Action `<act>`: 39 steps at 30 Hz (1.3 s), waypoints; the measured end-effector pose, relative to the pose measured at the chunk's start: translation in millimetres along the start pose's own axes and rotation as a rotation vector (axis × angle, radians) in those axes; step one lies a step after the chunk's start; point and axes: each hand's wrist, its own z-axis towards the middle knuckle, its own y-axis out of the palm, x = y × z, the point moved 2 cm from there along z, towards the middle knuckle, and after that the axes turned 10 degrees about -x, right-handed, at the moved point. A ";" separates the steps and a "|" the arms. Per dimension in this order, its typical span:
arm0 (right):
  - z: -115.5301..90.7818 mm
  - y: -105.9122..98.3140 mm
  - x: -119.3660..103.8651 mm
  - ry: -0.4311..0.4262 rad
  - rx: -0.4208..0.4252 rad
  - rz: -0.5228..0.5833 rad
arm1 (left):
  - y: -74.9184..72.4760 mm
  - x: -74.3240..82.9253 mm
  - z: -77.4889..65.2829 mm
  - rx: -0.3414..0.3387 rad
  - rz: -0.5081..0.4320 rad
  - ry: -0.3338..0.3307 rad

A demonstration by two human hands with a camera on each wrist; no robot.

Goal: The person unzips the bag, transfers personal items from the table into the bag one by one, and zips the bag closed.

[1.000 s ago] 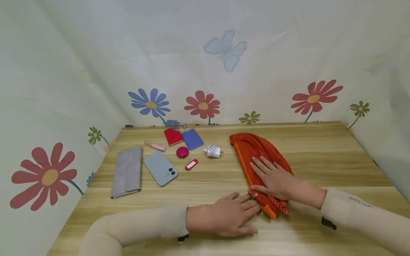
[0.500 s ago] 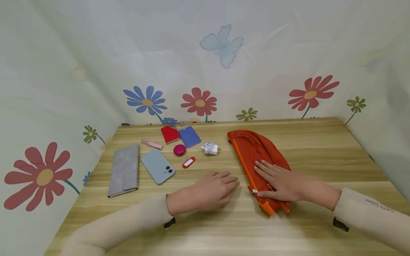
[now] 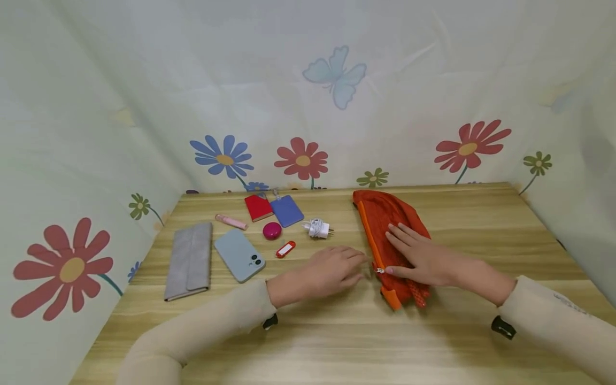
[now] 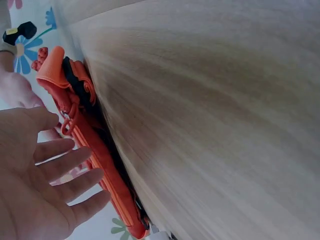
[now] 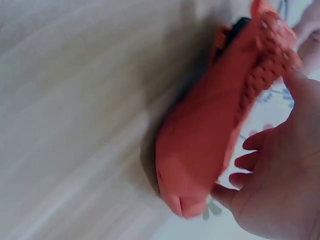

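An orange-red fabric pouch (image 3: 382,214) lies on the table at the right of centre, with a bright orange zipper along its left side. The zipper pull (image 3: 379,270) sits near the end closer to me, beside a braided strap (image 3: 416,295). My right hand (image 3: 423,259) rests on the pouch with straight fingers spread, the thumb close to the zipper pull. My left hand (image 3: 329,271) holds nothing, its fingers relaxed and pointing at the pouch's zipped side. In the left wrist view the left palm (image 4: 30,175) faces the zipped edge.
Left on the table lie a grey folder case (image 3: 190,259), a light blue phone (image 3: 238,254), a pink tube (image 3: 231,222), a red notebook (image 3: 259,207), a blue badge holder (image 3: 287,210), a magenta round case (image 3: 272,230), a red key tag (image 3: 285,249) and a white charger (image 3: 318,229).
My left hand has come away from the pouch's near end, moved left, then back toward its zipped side. The pouch has slid a little farther away from me under my right hand.
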 end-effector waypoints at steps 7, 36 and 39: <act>-1.8 -1.6 3.7 0.013 -0.080 -0.034 | -1.3 4.5 6.2 -0.004 -0.050 0.017; -21.5 -21.5 29.5 -0.047 -0.132 -0.039 | 9.4 14.4 16.2 0.084 0.022 0.061; -21.6 -17.6 22.2 -0.053 -0.084 -0.061 | 10.2 14.9 16.2 0.087 0.028 0.068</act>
